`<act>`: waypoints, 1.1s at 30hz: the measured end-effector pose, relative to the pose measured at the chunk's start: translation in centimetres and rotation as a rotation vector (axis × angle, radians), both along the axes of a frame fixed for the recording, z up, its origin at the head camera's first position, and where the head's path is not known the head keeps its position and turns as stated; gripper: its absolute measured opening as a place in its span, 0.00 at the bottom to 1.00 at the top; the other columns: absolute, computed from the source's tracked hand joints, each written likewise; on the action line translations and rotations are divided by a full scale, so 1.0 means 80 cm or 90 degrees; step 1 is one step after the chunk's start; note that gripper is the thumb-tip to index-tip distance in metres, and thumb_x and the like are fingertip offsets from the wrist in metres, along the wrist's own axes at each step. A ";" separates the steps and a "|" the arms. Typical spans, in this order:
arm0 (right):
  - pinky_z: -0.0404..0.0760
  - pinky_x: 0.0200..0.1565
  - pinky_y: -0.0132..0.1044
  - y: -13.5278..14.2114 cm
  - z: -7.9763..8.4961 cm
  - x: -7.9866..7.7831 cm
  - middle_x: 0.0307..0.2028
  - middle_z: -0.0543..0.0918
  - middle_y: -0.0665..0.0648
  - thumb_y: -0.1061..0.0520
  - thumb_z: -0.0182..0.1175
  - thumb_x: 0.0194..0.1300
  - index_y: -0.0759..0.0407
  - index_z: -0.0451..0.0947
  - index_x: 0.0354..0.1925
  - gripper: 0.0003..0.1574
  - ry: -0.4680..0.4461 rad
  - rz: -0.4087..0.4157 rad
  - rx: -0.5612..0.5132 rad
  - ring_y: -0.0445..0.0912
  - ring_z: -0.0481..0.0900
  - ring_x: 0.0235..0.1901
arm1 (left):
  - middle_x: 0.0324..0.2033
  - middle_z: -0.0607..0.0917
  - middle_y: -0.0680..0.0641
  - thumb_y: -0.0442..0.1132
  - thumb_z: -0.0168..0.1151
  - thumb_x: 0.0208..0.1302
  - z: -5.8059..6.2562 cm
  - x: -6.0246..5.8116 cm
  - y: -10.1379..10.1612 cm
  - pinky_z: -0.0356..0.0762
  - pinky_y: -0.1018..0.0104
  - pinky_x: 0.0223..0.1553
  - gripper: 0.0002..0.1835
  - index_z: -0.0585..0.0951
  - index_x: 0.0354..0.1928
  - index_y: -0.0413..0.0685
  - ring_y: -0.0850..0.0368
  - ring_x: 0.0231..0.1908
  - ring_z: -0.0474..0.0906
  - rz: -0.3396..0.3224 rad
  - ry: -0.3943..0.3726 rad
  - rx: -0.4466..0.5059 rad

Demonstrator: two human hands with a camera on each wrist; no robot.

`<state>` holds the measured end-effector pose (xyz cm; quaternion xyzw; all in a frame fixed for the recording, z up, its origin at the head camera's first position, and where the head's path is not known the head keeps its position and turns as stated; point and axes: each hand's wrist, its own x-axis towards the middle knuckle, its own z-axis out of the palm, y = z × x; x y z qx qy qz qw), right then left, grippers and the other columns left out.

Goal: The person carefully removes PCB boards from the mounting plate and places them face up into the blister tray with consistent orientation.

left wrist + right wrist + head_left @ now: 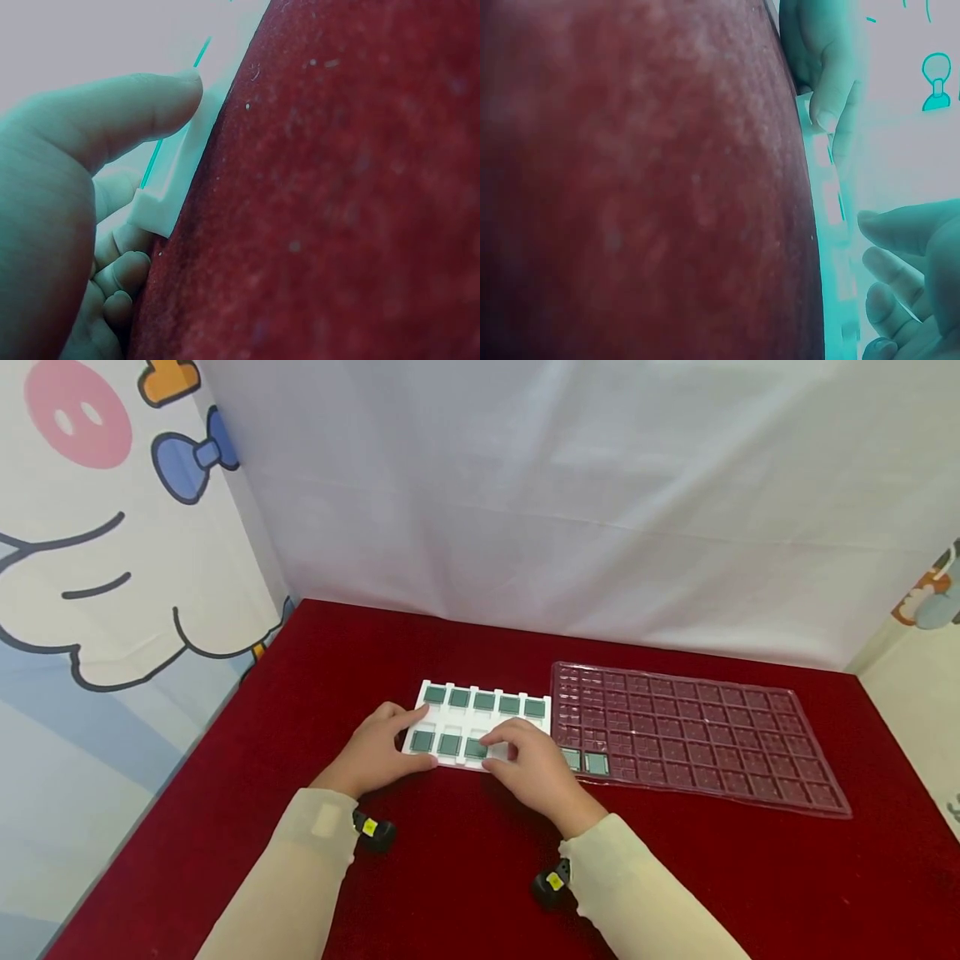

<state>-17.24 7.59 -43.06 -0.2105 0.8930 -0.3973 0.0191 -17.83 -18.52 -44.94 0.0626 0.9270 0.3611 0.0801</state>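
Observation:
A white tray [453, 720] holds green square chips in two rows of pockets. My left hand [377, 747] grips its left end, thumb on the front edge; in the left wrist view that thumb [161, 105] presses on the rim. Over the front row, my right hand [536, 764] has its fingertips right at a green chip [476, 749] lying in a pocket. In the right wrist view, thumb and fingers stand apart, with nothing visible between them. This hand hides the tray's front right pockets.
A clear plastic tray [675, 735] with many small compartments lies to the right of the white tray. Its front left corner holds green chips [597, 764]. A red cloth [450, 877] covers the table, and a white curtain [562, 510] hangs behind.

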 end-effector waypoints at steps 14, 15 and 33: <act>0.75 0.38 0.40 -0.010 -0.006 -0.007 0.45 0.83 0.46 0.59 0.73 0.63 0.53 0.89 0.46 0.11 0.002 0.012 0.009 0.43 0.73 0.32 | 0.54 0.74 0.48 0.53 0.76 0.58 0.000 0.001 0.002 0.73 0.57 0.48 0.47 0.67 0.78 0.54 0.51 0.49 0.70 -0.005 0.003 0.007; 0.75 0.38 0.40 -0.010 -0.006 -0.007 0.45 0.83 0.46 0.59 0.73 0.63 0.53 0.89 0.46 0.11 0.002 0.011 0.011 0.43 0.73 0.32 | 0.54 0.74 0.48 0.53 0.76 0.58 0.000 0.001 0.002 0.73 0.57 0.48 0.47 0.67 0.78 0.54 0.51 0.49 0.70 -0.006 0.003 0.007; 0.77 0.48 0.43 -0.014 -0.010 -0.009 0.49 0.84 0.48 0.56 0.73 0.63 0.51 0.89 0.45 0.11 0.001 -0.005 0.046 0.45 0.76 0.40 | 0.55 0.74 0.47 0.53 0.76 0.58 -0.003 0.000 0.001 0.73 0.57 0.49 0.47 0.67 0.78 0.54 0.52 0.50 0.70 -0.004 0.006 -0.002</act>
